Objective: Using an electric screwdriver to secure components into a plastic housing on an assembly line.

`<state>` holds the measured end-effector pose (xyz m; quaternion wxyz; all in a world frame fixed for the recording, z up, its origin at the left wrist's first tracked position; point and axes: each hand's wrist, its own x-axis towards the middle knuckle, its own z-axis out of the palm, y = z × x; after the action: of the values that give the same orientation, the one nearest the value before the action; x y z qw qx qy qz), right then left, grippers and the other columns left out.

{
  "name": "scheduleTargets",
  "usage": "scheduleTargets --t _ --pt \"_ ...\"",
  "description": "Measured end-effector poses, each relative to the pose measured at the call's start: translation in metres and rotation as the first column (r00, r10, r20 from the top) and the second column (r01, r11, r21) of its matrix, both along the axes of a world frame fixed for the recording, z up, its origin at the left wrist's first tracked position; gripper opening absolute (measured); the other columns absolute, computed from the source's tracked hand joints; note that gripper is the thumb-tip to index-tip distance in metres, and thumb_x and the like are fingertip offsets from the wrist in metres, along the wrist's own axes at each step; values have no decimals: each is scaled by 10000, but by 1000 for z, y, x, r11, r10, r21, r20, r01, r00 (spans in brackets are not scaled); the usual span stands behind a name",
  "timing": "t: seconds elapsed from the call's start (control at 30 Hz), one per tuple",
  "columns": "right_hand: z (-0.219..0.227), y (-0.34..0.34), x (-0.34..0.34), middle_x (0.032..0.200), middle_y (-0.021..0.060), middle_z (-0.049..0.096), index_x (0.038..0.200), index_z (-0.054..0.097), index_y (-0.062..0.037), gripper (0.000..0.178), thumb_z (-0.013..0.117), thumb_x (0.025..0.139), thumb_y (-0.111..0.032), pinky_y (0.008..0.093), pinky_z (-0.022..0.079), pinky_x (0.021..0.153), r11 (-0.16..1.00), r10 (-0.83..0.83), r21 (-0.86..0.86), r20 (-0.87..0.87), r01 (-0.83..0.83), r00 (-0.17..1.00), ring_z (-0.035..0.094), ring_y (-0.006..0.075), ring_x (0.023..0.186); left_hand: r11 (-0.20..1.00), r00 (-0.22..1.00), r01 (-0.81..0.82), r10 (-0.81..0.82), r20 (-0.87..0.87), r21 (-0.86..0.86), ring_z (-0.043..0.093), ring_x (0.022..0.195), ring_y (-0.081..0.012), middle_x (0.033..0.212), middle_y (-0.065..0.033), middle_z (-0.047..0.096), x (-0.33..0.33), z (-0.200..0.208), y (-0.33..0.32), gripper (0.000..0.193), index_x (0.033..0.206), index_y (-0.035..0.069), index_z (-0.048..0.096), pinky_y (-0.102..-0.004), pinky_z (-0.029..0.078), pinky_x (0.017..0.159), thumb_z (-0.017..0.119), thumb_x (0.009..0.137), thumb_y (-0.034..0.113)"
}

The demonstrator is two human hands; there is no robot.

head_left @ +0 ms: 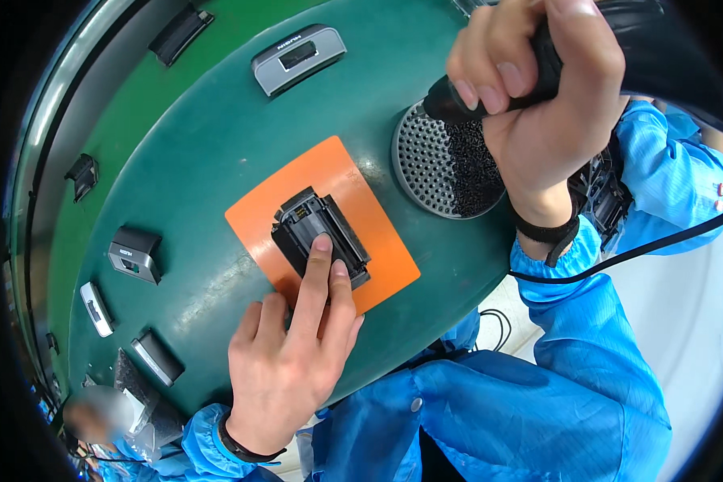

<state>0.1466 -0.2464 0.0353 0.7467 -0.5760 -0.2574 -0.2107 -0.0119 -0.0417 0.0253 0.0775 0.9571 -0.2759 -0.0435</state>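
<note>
Two outstretched fingers of my left hand (293, 345), index and middle, press on a black plastic housing (317, 233). That housing lies tilted on an orange mat (329, 165), and the fingers partly cover it. Up at the right, my right hand (550, 88) wraps round a black electric screwdriver (458, 100). Its nose points down over a round grey dish (414, 157) dotted with small holes. Black screws (475, 169) heap on the dish's right side. The screwdriver's bit cannot be made out against them.
A grey and black device shell (299, 59) stands at the table's far side. More shells (134, 255) and a small white piece (96, 309) sit at the left. Black parts (602, 197) lie beyond my right wrist. A black cord (635, 255) runs from my wrist strap. People in blue sit nearby.
</note>
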Motion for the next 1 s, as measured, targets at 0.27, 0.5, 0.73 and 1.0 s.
scheduleTargets --t 0.27,0.5,0.73,1.0 --pt "-4 20 -7 500 28 385 861 429 -29 223 515 1012 -169 278 366 388 997 7 81 -99 1 995 342 112 377 1000 1000 13 -13 15 9 701 855 -281 1410 -179 603 -4 -5 10 562 1225 17 678 -349 548 668 850 741 246" --pt "-11 7 -1 572 11 390 983 472 -52 150 467 1047 -188 288 365 427 988 106 -107 -27 -109 994 364 117 433 998 982 62 -57 180 -18 523 577 -121 1332 -162 668 -3 -17 6 228 1040 35 719 -257 425 551 701 820 94" --pt "43 -19 -9 643 -45 426 1010 593 -42 216 473 1041 -218 251 399 538 940 338 102 -136 -327 931 401 79 521 995 986 79 -88 142 63 607 663 -152 1386 -177 626 -7 -12 6 407 1156 10 689 -294 500 648 755 820 230" --pt "22 43 -30 652 -15 405 1102 523 -68 311 303 1086 -287 283 366 472 862 485 -108 -114 -496 867 371 102 499 998 986 61 -62 153 13 573 590 -118 1350 -177 645 -8 -19 12 298 1081 17 691 -266 449 584 727 842 191"
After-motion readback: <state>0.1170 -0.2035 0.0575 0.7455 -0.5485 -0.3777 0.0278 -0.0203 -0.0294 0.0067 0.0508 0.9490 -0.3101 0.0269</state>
